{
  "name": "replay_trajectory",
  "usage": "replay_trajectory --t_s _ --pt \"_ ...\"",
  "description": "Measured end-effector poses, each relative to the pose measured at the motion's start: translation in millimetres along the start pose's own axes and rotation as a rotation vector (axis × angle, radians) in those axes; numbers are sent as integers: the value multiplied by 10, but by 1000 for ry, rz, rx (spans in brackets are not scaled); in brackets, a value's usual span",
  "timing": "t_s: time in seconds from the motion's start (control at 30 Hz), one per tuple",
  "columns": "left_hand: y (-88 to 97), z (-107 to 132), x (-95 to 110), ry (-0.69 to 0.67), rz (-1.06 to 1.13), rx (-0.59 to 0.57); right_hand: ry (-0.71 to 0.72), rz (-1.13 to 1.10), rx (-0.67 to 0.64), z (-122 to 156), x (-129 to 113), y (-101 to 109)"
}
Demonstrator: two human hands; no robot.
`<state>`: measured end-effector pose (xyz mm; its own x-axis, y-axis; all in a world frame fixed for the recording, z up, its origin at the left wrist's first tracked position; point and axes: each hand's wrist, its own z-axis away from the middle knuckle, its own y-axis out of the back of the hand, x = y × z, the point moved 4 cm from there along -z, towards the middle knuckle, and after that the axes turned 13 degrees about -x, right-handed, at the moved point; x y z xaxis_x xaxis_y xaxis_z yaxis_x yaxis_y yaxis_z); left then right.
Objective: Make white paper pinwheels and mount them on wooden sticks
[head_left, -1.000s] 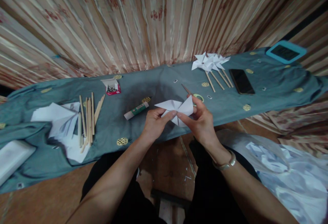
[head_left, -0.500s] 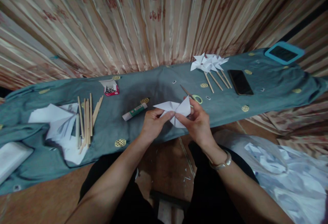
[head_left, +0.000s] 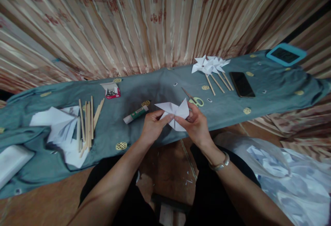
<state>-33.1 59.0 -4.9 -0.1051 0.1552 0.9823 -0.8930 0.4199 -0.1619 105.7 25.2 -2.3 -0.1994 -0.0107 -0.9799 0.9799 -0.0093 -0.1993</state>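
Observation:
A white paper pinwheel (head_left: 173,113) is held between both hands just above the near edge of the grey-blue cloth (head_left: 160,84). My left hand (head_left: 153,126) pinches its centre from the left, fingers closed on the paper. From the right my right hand (head_left: 197,126), with a bangle on the wrist, grips the folded flaps. A glue stick (head_left: 135,114) lies left of the hands. Scissors with green handles (head_left: 194,99) lie just behind my right hand.
Wooden sticks (head_left: 88,119) and white paper sheets (head_left: 57,126) lie at the left, a small red box of pins (head_left: 111,90) behind them. Finished pinwheels on sticks (head_left: 210,68), a black phone (head_left: 240,84) and a blue-cased tablet (head_left: 286,54) sit at the right. A plastic bag of paper (head_left: 287,170) rests at lower right.
Both hands keep hold of the pinwheel; the fingers shift slightly at its centre. The view has drifted a little, nothing on the cloth has moved.

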Motion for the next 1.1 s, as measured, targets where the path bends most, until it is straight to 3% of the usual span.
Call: replay_trajectory --t_s 1.1 --pt "48 -12 -16 -16 -57 9 -27 -52 -23 -54 83 -11"
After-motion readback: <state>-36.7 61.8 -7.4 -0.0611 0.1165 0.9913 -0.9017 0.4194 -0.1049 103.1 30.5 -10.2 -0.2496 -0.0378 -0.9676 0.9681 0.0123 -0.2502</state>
